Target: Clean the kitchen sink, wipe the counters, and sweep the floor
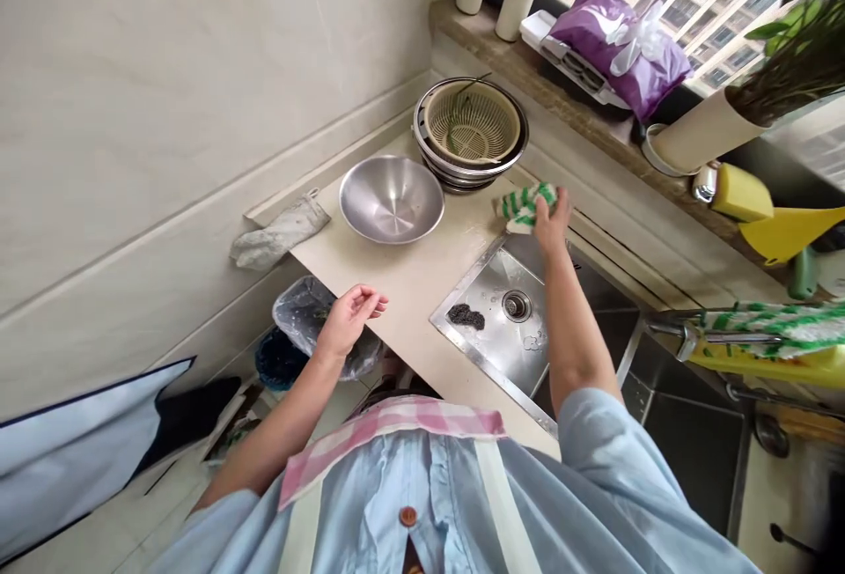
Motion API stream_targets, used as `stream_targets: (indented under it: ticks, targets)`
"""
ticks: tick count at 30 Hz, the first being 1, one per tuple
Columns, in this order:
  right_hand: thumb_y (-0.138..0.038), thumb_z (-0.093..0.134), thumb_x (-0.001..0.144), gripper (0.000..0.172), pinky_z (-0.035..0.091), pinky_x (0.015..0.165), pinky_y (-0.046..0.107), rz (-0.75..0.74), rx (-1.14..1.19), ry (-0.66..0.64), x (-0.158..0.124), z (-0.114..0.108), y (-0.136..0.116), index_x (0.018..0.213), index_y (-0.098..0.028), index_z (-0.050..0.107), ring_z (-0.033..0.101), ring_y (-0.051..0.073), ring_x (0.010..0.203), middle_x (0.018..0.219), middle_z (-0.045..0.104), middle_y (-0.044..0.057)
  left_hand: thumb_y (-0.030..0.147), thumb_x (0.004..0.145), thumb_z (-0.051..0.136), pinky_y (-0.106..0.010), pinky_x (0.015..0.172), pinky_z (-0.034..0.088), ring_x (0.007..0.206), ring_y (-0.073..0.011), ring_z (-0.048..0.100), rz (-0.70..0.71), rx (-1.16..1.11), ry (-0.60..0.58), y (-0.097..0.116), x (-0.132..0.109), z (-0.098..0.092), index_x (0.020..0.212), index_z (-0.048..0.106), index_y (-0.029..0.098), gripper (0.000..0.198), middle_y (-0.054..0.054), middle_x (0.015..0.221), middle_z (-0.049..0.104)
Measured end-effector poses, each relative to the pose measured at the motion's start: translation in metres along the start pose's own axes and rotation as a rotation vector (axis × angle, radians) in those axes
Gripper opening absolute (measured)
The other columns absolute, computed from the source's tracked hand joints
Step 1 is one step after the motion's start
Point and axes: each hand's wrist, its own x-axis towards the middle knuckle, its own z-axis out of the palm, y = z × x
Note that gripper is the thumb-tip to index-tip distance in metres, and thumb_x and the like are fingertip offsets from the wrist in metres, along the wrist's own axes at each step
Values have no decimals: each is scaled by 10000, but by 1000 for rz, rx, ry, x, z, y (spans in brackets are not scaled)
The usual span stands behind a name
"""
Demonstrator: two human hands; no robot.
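Observation:
My right hand point(553, 215) grips a green-and-white striped dishcloth point(523, 206), pressed to the counter at the back corner of the sink point(492, 270). My left hand point(353, 317) hovers by the counter's front edge. Its fingers are curled together and nothing shows in them. Between the hands stretches the cream countertop point(422, 292), which has a wet sheen close to the cloth. Behind my left hand stands a wide steel bowl point(392, 201). A beige plastic strainer point(473, 121) with green strands in it is nested in a stack of steel bowls beside the wall.
A dark scouring pad point(466, 317) lies in the sink near the drain point(516, 305). A crumpled grey cloth point(280, 231) hangs over the counter's left edge. Below it stands a lined trash bin point(300, 314). The window sill holds a purple bag point(617, 41) and a plant pot point(706, 129).

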Motion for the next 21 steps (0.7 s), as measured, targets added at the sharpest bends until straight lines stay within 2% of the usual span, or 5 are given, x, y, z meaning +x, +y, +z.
stream_targets:
  ticks: [4, 9, 12, 17, 21]
  targets:
    - [-343, 667, 944, 645, 206, 1212, 622, -96, -841, -218, 50, 30, 49, 1526, -149, 467, 208, 309, 1554, 1673, 258, 233, 681, 642, 856, -336, 736, 602, 749, -174, 731, -69, -102, 24, 5, 0, -3, 969, 564, 177, 668, -62, 951, 740]
    - [-353, 563, 1006, 679, 67, 1216, 634, -85, -969, -323, 53, 78, 84, 1583, -40, 390, 110, 369, 1564, 1688, 156, 301, 581, 804, 794, -431, 814, 633, 773, -223, 775, -148, -198, 58, 15, 34, 7, 1055, 518, 191, 540, -85, 1001, 720]
    - [-392, 508, 1024, 578, 166, 1210, 591, -258, -1035, -477, -3, 100, 84, 1563, -186, 467, 173, 346, 1545, 1708, 204, 188, 500, 902, 722, -442, 801, 646, 748, -229, 774, -206, -239, 161, 25, 70, 19, 1048, 500, 191, 408, -73, 923, 695]
    - [-486, 545, 1008, 469, 299, 1135, 567, -556, -1004, -849, -149, 100, 76, 1438, -315, 614, 260, 367, 1485, 1675, 316, 121, 181, 908, 677, -424, 775, 664, 818, -241, 766, -281, -318, 296, 42, 120, 45, 1096, 577, 148, 216, -99, 874, 716]
    - [-334, 571, 998, 326, 399, 1073, 475, -627, -838, -930, -161, 89, 75, 1288, -301, 716, 446, 312, 1327, 1497, 512, 126, -98, 680, 542, -383, 777, 673, 827, -229, 752, -334, -440, 402, 52, 127, 49, 970, 629, 94, 359, -74, 775, 712]
